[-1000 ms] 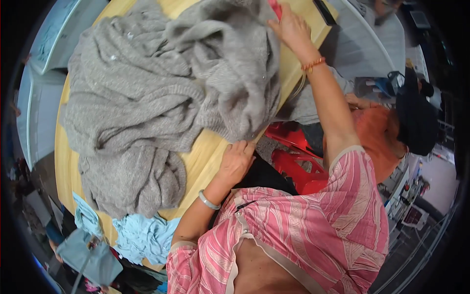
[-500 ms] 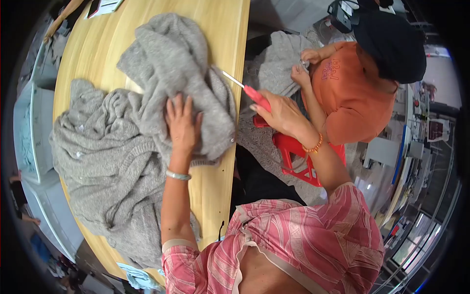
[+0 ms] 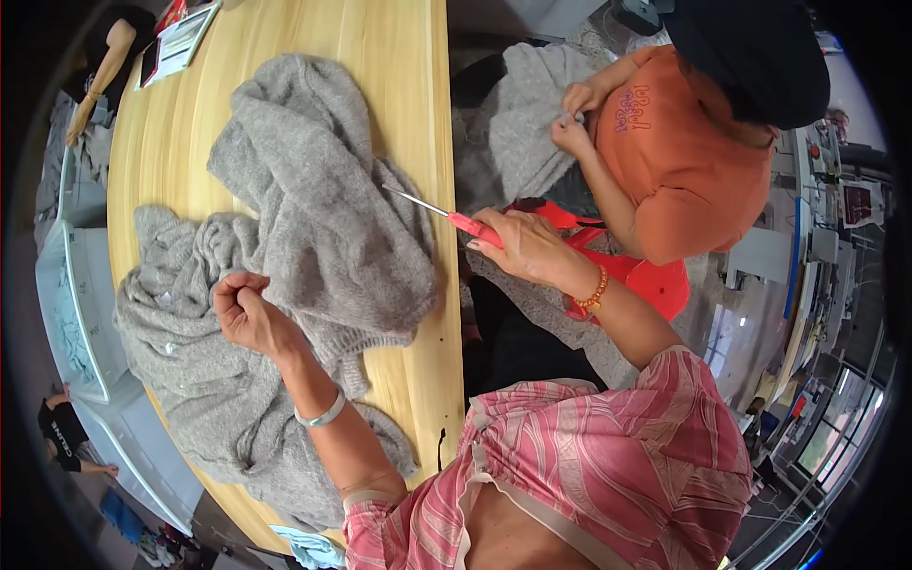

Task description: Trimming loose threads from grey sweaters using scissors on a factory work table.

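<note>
Your left hand (image 3: pixel 245 306) is curled shut, pinching the grey knitted garment (image 3: pixel 313 237) heaped on the wooden table (image 3: pixel 399 57); what your fingertips grip stays hidden. Your right hand (image 3: pixel 521 245) closes around red-handled scissors (image 3: pixel 454 217), handles mostly covered, blades over the knit.

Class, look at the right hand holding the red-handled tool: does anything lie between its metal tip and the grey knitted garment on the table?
Nothing visible does. The right hand grips the red-handled tool, and its metal tip already lies over the grey knitted garment. The left hand rests closed on the knit farther off.
</note>
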`<state>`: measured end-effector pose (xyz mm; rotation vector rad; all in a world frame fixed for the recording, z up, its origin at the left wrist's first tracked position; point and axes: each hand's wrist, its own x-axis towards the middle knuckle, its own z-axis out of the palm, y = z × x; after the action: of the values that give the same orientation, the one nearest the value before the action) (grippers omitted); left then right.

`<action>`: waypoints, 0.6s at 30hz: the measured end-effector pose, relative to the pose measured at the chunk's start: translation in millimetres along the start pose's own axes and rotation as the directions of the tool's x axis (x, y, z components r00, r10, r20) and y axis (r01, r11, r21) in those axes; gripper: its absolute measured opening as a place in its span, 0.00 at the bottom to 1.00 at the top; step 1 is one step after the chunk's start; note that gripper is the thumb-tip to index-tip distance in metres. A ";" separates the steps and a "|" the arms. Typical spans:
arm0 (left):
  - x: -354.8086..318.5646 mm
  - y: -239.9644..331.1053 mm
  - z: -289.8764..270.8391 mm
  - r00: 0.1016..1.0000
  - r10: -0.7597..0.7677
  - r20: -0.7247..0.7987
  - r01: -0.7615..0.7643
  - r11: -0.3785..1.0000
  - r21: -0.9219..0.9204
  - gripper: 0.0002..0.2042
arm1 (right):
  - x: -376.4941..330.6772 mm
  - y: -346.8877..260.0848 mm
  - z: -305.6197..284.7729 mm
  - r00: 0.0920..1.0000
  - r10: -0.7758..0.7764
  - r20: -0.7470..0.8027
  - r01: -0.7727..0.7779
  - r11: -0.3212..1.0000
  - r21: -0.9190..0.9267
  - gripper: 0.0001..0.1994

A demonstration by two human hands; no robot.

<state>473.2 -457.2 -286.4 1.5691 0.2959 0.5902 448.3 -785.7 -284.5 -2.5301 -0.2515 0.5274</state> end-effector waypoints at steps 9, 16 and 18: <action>-27.5 -82.2 44.5 0.939 -0.173 0.296 -0.084 0.722 0.687 0.23 | 2.8 -0.3 16.6 0.997 -0.035 -0.070 0.041 0.995 0.092 0.16; 6.8 -37.4 -42.0 0.950 -0.216 0.224 0.031 0.782 0.623 0.20 | -1.0 7.0 8.5 1.000 -0.008 -0.010 0.009 0.993 0.117 0.15; 5.0 -28.7 -50.1 0.955 -0.170 0.244 -0.144 0.455 0.879 0.21 | -4.0 8.0 8.2 0.998 -0.055 -0.044 0.059 0.995 0.081 0.16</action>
<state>455.2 -409.4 -313.9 2.6759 0.4225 0.1141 441.8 -789.7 -293.9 -2.4439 -0.2798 0.4529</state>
